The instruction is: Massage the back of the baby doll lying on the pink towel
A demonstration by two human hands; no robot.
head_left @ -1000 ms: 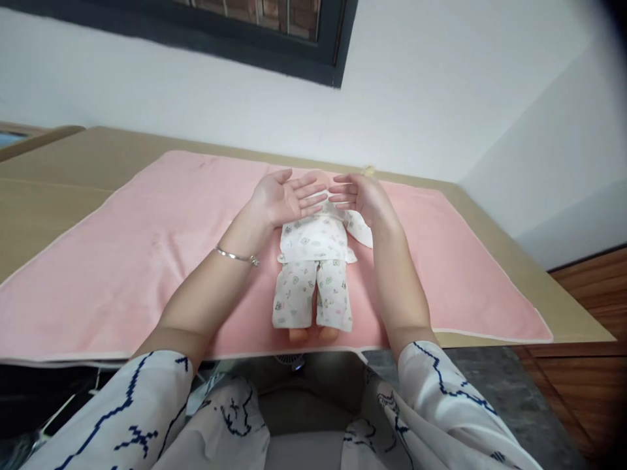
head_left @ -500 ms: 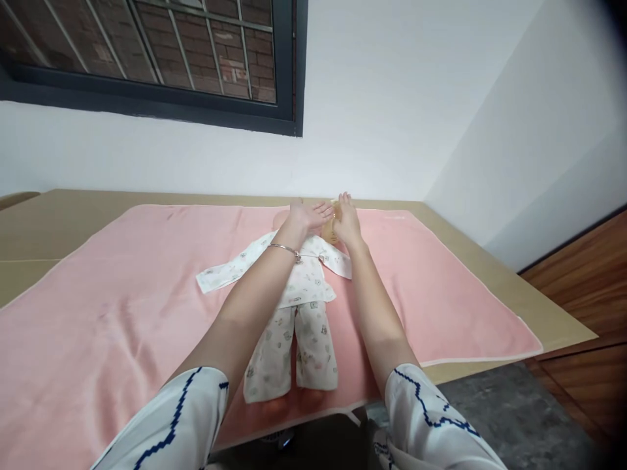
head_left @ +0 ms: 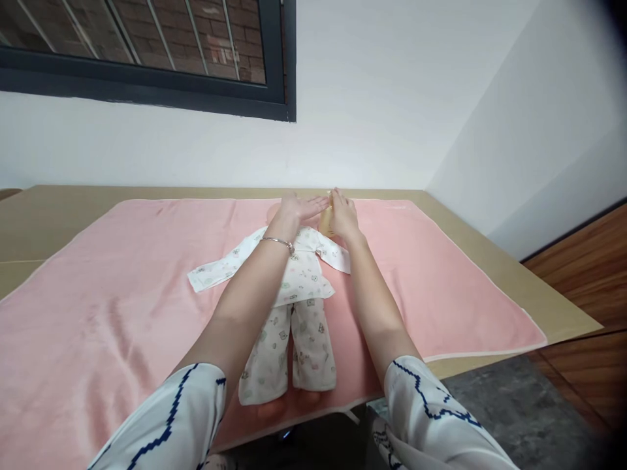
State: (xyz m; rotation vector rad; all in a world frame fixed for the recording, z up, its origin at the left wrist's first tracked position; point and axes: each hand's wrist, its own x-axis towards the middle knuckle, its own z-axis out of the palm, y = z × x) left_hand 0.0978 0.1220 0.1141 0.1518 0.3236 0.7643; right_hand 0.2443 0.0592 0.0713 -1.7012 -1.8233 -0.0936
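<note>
A doll (head_left: 298,307) in white printed baby clothes lies on its back on a pink blanket (head_left: 122,287), feet toward me. One sleeve stretches out to the left. My left hand (head_left: 300,209), with a silver bangle on the wrist, is stretched flat with fingers extended over the doll's head. My right hand (head_left: 341,215) is beside it, fingers out, resting against the right side of the doll's head. Both hands mostly hide the head.
The pink blanket covers a tan table (head_left: 490,241) that stands against a white wall. A dark-framed window (head_left: 147,59) is above at the left. Wooden panelling (head_left: 588,294) and a grey floor lie at the right.
My arms have reached further forward to the doll's head and my view has risen. The doll's left sleeve now lies spread out. Since half a second ago, little has changed.
</note>
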